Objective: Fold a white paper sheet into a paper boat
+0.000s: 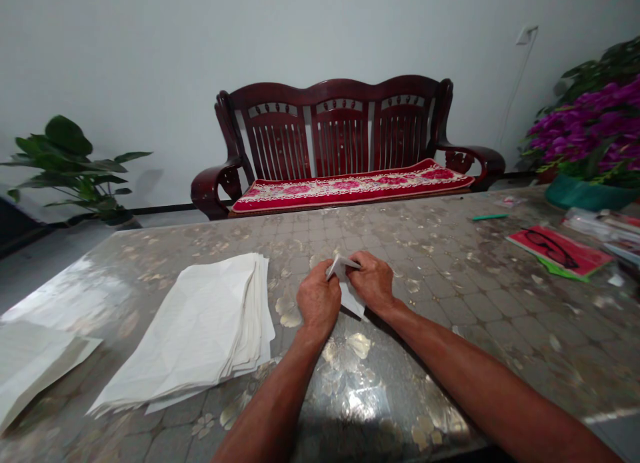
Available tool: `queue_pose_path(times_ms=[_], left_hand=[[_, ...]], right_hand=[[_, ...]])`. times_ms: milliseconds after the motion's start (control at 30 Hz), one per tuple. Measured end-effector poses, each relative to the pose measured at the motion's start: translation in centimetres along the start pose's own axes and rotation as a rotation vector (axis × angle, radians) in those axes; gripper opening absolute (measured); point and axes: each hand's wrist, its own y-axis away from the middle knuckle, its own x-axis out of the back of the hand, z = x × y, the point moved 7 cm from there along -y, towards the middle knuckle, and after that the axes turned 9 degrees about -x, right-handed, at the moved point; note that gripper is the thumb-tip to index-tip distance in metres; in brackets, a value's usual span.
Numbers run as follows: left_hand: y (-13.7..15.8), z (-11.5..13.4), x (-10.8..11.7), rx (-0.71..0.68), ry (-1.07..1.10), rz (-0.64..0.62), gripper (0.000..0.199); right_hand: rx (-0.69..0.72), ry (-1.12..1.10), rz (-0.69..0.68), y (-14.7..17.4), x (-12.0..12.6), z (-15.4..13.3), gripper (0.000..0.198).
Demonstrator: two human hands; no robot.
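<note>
Between my two hands is a small folded piece of white paper, held just above the tabletop. My left hand is closed on its left side, thumb and fingers pinching the edge. Around the upper right edge my right hand is closed too. The paper's top stands up in a peaked fold, and a flap hangs down toward me. Part of it is hidden behind my fingers. To the left of my hands lies a thick stack of white paper sheets, creased on top.
More white paper lies at the far left. On the right are a green pen, black glasses on a red booklet, and purple flowers in a teal pot. A wooden bench stands beyond the patterned table.
</note>
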Motion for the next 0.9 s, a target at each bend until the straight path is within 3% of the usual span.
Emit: queue_pose_path(times_ms=[267,500,767,900], left_hand=[[-0.2,-0.3,-0.4,0.016,0.046,-0.03,0.031],[-0.4,-1.0,-0.4,0.022,0.021,-0.042,0.035],[-0.5,-0.5,0.3,-0.156,-0.012,-0.054,0.04],[-0.5,0.3,0.2,-0.309,0.034,-0.053,0.048]], right_hand=[[-0.047,0.089,-0.088,-0.4,-0.5,0.7,0.013],[-0.057,-0.007,-0.08,-0.6,-0.7,1.2,0.015],[0.035,-0.054,-0.188,-0.5,-1.3,1.4,0.02],[0.089,-0.011,-0.2,-0.4,-1.5,1.4,0.022]])
